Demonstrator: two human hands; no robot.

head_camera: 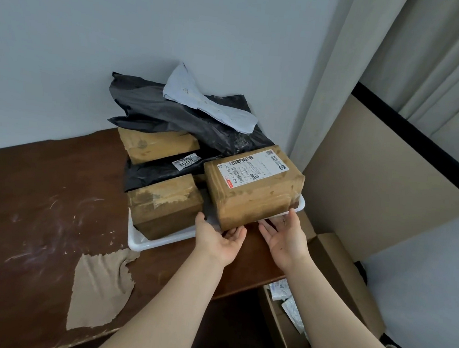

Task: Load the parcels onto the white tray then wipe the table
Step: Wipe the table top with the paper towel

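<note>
Cardboard wrapped in brown tape makes up the labelled parcel [252, 187], which sits at the near right corner of the white tray [144, 242] and seems to overhang the rim a little toward the person. Both hands are open, palms up: the left hand [218, 239] has its fingertips touching the lower front edge of this box, and the right hand [286, 240] is just beside the same edge, close to the tray rim. Neither hand holds anything closed.

I judge the box as stiff, with a taped skin that may be a little slippery, so a pinch at the top would be weak — support from below at two corners, or a flat push on the front face, looks safer. Its weight cannot be told from here.

Behind it lie a smaller taped box [164, 204], another box [156, 143], and soft black mailer bags [178, 116] with a pale sheet [201, 102] on top — these are limp and may slide if the tray is bumped.

A cloth [102, 287] waits on the dusty brown table [40, 199] for the wiping step
</note>
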